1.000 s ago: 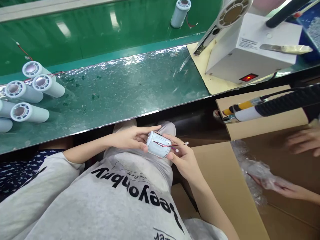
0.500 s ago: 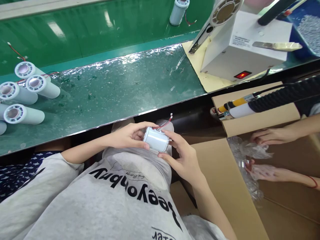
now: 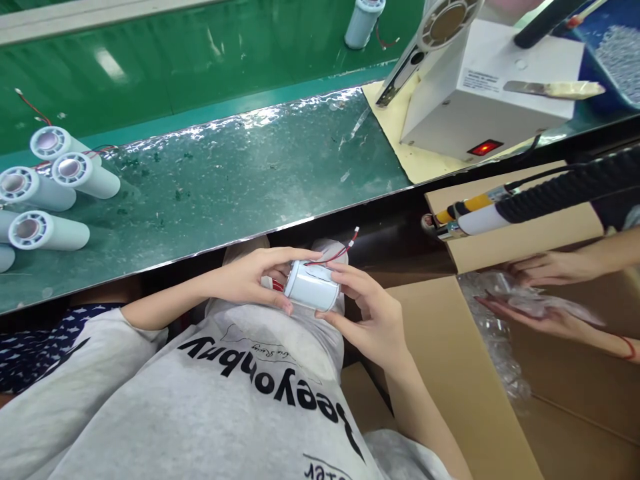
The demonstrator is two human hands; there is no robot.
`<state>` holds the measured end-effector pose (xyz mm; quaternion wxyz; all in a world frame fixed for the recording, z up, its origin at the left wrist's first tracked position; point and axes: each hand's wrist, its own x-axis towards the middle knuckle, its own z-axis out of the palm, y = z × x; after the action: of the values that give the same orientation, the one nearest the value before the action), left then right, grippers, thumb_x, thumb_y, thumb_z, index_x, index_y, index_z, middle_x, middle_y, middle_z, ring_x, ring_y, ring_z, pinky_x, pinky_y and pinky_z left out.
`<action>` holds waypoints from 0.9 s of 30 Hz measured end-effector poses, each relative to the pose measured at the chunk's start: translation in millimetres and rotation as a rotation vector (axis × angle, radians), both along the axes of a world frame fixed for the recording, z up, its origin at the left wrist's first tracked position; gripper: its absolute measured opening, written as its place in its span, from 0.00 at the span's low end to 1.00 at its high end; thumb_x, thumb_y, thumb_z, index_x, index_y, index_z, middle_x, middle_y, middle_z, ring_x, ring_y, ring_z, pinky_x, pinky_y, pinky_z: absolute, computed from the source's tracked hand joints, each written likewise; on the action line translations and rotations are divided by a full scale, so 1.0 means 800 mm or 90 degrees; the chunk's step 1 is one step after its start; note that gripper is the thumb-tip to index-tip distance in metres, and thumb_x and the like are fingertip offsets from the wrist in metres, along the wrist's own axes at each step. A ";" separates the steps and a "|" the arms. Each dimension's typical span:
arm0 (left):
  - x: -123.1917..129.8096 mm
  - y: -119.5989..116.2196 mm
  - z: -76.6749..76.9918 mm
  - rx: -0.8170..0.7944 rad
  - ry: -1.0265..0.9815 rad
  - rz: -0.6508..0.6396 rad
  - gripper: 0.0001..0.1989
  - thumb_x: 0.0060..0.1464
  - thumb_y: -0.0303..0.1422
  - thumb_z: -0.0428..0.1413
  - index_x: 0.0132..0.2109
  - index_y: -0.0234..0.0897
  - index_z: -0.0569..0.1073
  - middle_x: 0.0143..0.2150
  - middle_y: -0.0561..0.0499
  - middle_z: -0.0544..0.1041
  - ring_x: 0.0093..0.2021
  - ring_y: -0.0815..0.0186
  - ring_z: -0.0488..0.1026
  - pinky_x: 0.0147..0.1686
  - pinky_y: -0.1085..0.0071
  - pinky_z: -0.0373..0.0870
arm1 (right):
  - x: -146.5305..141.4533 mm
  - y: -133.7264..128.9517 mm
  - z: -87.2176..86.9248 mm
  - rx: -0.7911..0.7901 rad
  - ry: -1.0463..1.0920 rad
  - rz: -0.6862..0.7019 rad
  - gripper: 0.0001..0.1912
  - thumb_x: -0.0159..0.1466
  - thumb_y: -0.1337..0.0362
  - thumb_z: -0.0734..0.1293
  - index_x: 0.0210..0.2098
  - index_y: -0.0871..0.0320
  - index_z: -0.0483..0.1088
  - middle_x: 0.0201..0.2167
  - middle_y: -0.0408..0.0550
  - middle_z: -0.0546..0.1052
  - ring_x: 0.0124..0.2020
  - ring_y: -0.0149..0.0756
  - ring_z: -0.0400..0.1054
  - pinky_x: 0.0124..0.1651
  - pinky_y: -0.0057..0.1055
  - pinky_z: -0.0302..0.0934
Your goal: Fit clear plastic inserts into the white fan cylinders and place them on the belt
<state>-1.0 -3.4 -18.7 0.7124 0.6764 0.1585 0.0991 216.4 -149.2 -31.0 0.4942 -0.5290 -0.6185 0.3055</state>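
Observation:
Above my lap I hold a short pale blue cylinder (image 3: 313, 287) between both hands. Red and dark wires (image 3: 345, 251) with small white plugs rise from its upper side. My left hand (image 3: 260, 277) grips the left end, thumb below and fingers above. At the right end, my right hand (image 3: 367, 310) has fingers on top and the thumb underneath. The end faces of this cylinder are mostly hidden by my hands.
Several similar cylinders (image 3: 50, 231) lie on the left of the green bench (image 3: 240, 173); another (image 3: 361, 27) stands at the back. A white box-shaped machine (image 3: 450, 120) with a lit red switch sits right. Another person's hands (image 3: 560, 267) handle clear plastic over a cardboard box (image 3: 445, 360).
The cylinder has turned a little in my hands, and its wires now reach farther right. My left fingers extend further over its top. The other person's lower hand has shifted with the plastic.

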 end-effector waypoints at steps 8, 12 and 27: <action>-0.002 0.002 0.002 0.056 -0.028 -0.003 0.40 0.52 0.38 0.72 0.70 0.51 0.69 0.69 0.42 0.73 0.64 0.52 0.75 0.59 0.58 0.76 | 0.001 0.001 0.001 -0.133 0.121 -0.011 0.29 0.59 0.53 0.81 0.57 0.50 0.75 0.54 0.51 0.82 0.53 0.47 0.79 0.53 0.43 0.81; -0.003 0.001 0.003 0.065 -0.041 -0.010 0.38 0.54 0.37 0.71 0.70 0.52 0.70 0.71 0.43 0.71 0.67 0.52 0.72 0.60 0.58 0.76 | -0.001 0.001 0.001 -0.147 0.145 -0.014 0.30 0.58 0.53 0.82 0.56 0.50 0.75 0.53 0.50 0.82 0.50 0.45 0.81 0.51 0.42 0.82; -0.005 0.001 0.003 0.101 -0.054 -0.013 0.40 0.55 0.33 0.70 0.72 0.53 0.66 0.71 0.42 0.71 0.67 0.52 0.72 0.58 0.59 0.78 | -0.003 0.001 0.007 -0.062 0.080 -0.018 0.24 0.59 0.58 0.81 0.53 0.48 0.77 0.55 0.53 0.81 0.58 0.51 0.77 0.56 0.49 0.78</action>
<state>-5.0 -2.7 -16.4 0.6635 0.7277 0.1128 0.1325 214.3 -148.7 -25.4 0.5099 -0.5412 -0.5631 0.3606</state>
